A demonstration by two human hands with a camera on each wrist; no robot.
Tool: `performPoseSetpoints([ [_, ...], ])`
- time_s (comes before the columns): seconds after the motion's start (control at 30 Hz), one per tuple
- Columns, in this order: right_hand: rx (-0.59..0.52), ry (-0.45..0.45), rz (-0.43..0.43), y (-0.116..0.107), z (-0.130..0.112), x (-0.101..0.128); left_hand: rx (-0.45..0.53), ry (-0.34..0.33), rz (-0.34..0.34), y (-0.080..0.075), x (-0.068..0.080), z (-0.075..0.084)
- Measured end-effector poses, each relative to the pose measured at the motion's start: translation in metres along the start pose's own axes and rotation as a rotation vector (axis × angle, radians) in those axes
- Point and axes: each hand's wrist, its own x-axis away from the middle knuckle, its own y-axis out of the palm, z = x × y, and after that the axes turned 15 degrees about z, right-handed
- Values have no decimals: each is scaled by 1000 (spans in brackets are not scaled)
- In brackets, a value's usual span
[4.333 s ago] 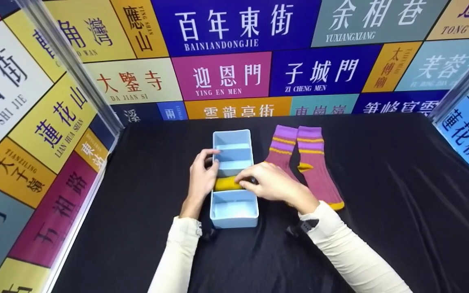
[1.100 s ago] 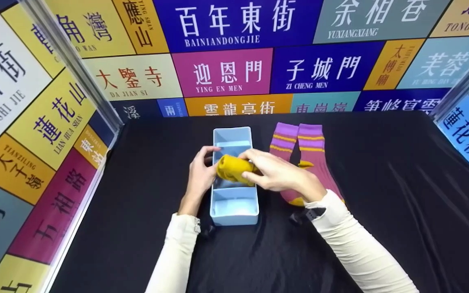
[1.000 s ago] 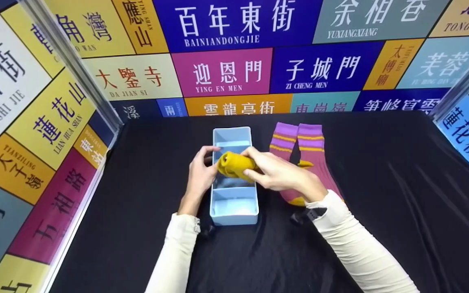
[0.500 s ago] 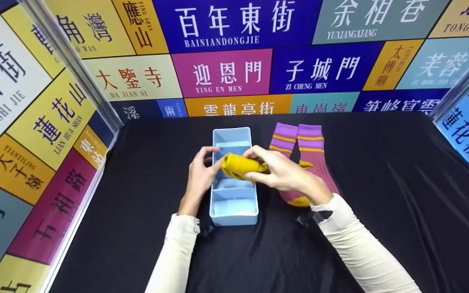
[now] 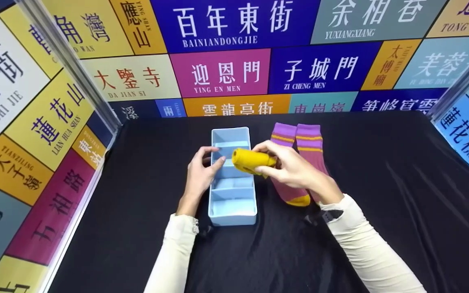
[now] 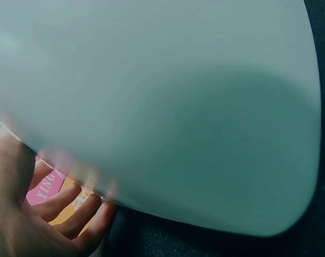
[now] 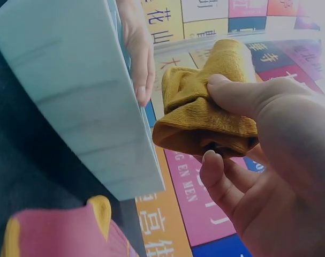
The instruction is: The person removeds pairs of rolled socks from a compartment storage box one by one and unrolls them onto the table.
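Black cloth (image 5: 381,162) bears organizer (image 5: 234,211); right hand (image 5: 295,171) grips rolled sock (image 5: 250,160).

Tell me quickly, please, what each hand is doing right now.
Left hand: open, fingers resting on the blue box.
Right hand: gripping the rolled yellow sock, lifted above the box.

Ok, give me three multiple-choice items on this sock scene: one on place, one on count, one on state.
1. Where does the pair of purple socks lie?
A. right of the blue organiser box
B. inside the box
C. left of the box

2. How many compartments does the box show?
A. two
B. four
C. six

3. What does the right hand do?
A. lies flat on the black cloth
B. grips the rolled mustard sock
C. holds the box

Key: 1 A, the socks lie beside the box's right wall; 2 B, three dividers; 3 B, fingers curl round it; the left hand touches the box.
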Motion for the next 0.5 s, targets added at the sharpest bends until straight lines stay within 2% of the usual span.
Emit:
performPoseSetpoints([
  [0.3, 15, 37, -4, -18, 12, 12, 15, -4, 6, 1, 0, -1],
  [0.5, 49, 31, -1, -33, 26, 24, 37, -11, 6, 1, 1, 0],
])
